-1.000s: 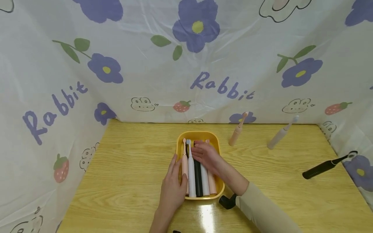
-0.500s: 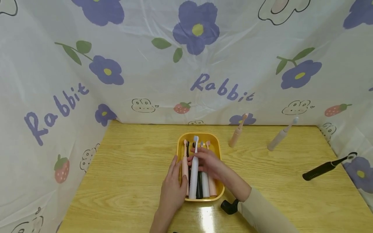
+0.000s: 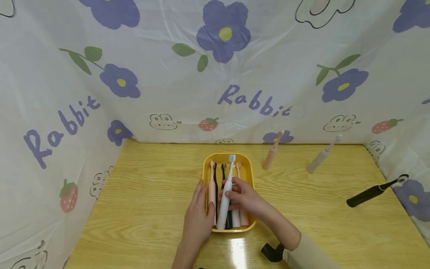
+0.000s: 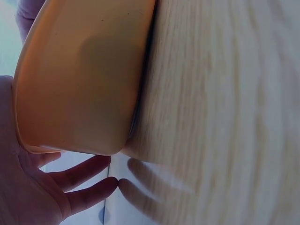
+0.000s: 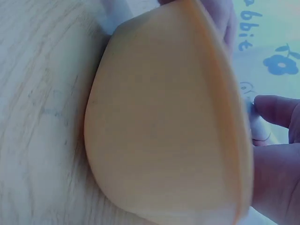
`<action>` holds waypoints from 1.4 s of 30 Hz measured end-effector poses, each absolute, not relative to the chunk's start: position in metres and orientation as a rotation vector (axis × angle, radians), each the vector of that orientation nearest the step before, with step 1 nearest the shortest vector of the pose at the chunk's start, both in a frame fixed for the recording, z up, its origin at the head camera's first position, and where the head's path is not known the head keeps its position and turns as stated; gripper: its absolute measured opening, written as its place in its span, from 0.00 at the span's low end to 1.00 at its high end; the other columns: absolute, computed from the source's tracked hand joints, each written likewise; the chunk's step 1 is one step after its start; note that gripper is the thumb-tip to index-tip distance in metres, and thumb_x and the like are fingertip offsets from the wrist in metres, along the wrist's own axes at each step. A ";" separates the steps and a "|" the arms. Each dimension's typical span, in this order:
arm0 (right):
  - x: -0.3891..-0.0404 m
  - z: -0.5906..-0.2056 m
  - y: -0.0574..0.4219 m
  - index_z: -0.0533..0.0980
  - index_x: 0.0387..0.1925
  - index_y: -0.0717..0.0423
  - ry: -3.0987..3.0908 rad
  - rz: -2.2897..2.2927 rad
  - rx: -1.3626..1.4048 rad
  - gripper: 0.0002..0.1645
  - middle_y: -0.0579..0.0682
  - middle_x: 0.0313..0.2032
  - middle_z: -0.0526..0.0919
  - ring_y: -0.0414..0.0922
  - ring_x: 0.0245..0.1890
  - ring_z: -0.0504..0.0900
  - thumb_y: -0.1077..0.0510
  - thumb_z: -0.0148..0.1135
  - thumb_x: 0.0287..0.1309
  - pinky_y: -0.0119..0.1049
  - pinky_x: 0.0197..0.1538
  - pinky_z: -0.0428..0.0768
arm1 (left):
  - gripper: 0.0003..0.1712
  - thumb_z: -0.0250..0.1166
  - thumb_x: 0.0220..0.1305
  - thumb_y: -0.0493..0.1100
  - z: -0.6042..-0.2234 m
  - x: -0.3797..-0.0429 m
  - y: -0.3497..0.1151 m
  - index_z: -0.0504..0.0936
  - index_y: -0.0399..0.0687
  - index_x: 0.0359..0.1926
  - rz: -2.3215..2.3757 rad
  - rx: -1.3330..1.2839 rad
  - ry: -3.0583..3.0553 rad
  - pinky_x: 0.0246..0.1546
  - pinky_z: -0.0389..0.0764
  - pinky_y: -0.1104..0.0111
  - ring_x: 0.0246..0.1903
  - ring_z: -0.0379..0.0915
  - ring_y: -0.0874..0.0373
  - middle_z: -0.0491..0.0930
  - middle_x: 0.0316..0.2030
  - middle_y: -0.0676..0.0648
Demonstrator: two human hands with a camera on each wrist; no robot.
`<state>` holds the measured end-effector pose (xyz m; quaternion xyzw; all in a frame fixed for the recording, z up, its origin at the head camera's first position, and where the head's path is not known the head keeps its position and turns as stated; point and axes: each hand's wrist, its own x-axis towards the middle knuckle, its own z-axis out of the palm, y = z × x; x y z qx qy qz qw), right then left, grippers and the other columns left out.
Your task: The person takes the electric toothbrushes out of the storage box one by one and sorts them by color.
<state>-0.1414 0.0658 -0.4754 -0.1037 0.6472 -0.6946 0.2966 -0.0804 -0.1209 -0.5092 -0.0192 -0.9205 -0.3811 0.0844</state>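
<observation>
A white electric toothbrush [image 3: 224, 203] tilts over the yellow tray [image 3: 250, 164], its brush head toward the back. My right hand [image 3: 246, 196] grips it around the upper handle. On the tray's left rim rests my left hand [image 3: 199, 216], thumb over the inside edge and straight, spread fingers along the outside. Beside the held brush in the tray lie a pink toothbrush [image 3: 211, 190] at the left, black ones [image 3: 224, 172], and another pink toothbrush [image 3: 243, 218] at the right. A white handle [image 3: 236, 219] is partly hidden under my right hand.
Three electric toothbrushes stand to the right on the wooden table [image 3: 151, 209]: a pink one [image 3: 270, 158], a light grey one [image 3: 318, 160] and a black one [image 3: 366, 196]. A flower-printed cloth [image 3: 168, 86] closes off the back and sides.
My right hand has taken hold of the white toothbrush, raised its head end and shifted it rightward. Black brushes show more beneath. My left hand stays on the rim.
</observation>
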 end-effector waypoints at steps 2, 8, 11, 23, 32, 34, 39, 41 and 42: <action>-0.138 -0.473 0.067 0.58 0.71 0.73 1.757 -1.847 -0.303 0.30 0.74 0.59 0.76 0.66 0.56 0.80 0.63 0.51 0.76 0.53 0.50 0.84 | 0.30 0.60 0.71 0.39 -0.509 -0.081 -0.122 0.70 0.37 0.71 -1.135 -0.059 -2.743 0.55 0.79 0.46 0.68 0.67 0.42 0.55 0.79 0.46; -0.129 -0.462 0.068 0.61 0.69 0.73 1.844 -1.851 -0.407 0.27 0.73 0.57 0.77 0.68 0.58 0.78 0.63 0.52 0.76 0.52 0.51 0.84 | 0.30 0.61 0.70 0.38 -0.511 -0.081 -0.123 0.70 0.36 0.71 -1.136 -0.066 -2.731 0.55 0.79 0.46 0.67 0.68 0.42 0.55 0.79 0.45; -0.126 -0.453 0.070 0.64 0.67 0.71 1.892 -1.871 -0.461 0.24 0.72 0.56 0.78 0.68 0.58 0.77 0.64 0.52 0.76 0.49 0.51 0.84 | 0.30 0.62 0.69 0.37 -0.511 -0.080 -0.123 0.70 0.36 0.71 -1.139 -0.064 -2.723 0.53 0.80 0.47 0.65 0.70 0.42 0.56 0.78 0.45; -0.120 -0.432 0.106 0.68 0.63 0.70 2.258 -2.040 -0.708 0.20 0.67 0.52 0.81 0.56 0.54 0.83 0.71 0.53 0.72 0.38 0.55 0.82 | 0.30 0.61 0.69 0.37 -0.509 -0.079 -0.122 0.70 0.35 0.71 -1.136 -0.047 -2.732 0.39 0.82 0.57 0.55 0.77 0.45 0.55 0.79 0.45; -0.122 -0.434 0.140 0.72 0.60 0.72 2.755 -2.008 -0.863 0.25 0.63 0.48 0.84 0.40 0.52 0.83 0.82 0.57 0.61 0.29 0.52 0.81 | 0.31 0.60 0.69 0.37 -0.510 -0.079 -0.122 0.69 0.35 0.71 -1.142 -0.049 -2.728 0.30 0.75 0.67 0.50 0.77 0.47 0.55 0.79 0.45; -0.123 -0.435 0.149 0.73 0.60 0.71 2.892 -1.949 -0.865 0.27 0.62 0.48 0.84 0.40 0.52 0.84 0.83 0.59 0.59 0.27 0.51 0.81 | 0.30 0.60 0.69 0.37 -0.510 -0.080 -0.121 0.69 0.35 0.71 -1.147 -0.054 -2.727 0.30 0.75 0.67 0.50 0.77 0.47 0.55 0.79 0.45; -0.128 -0.438 0.180 0.73 0.61 0.72 3.116 -1.842 -0.711 0.27 0.64 0.48 0.84 0.33 0.52 0.82 0.81 0.60 0.60 0.21 0.49 0.78 | 0.31 0.60 0.69 0.37 -0.509 -0.080 -0.121 0.69 0.35 0.71 -1.165 -0.062 -2.728 0.26 0.73 0.69 0.45 0.78 0.48 0.55 0.79 0.44; -0.131 -0.441 0.193 0.73 0.61 0.72 3.164 -1.829 -0.598 0.25 0.65 0.48 0.84 0.28 0.52 0.80 0.80 0.60 0.62 0.19 0.50 0.76 | 0.31 0.60 0.69 0.37 -0.508 -0.080 -0.120 0.69 0.35 0.71 -1.161 -0.061 -2.727 0.26 0.74 0.68 0.46 0.78 0.47 0.55 0.79 0.44; -0.132 -0.442 0.200 0.72 0.61 0.73 3.182 -1.828 -0.540 0.25 0.66 0.49 0.84 0.26 0.52 0.79 0.79 0.59 0.63 0.18 0.49 0.76 | 0.31 0.60 0.69 0.37 -0.508 -0.080 -0.120 0.69 0.35 0.71 -1.156 -0.061 -2.727 0.29 0.76 0.66 0.49 0.78 0.47 0.55 0.79 0.44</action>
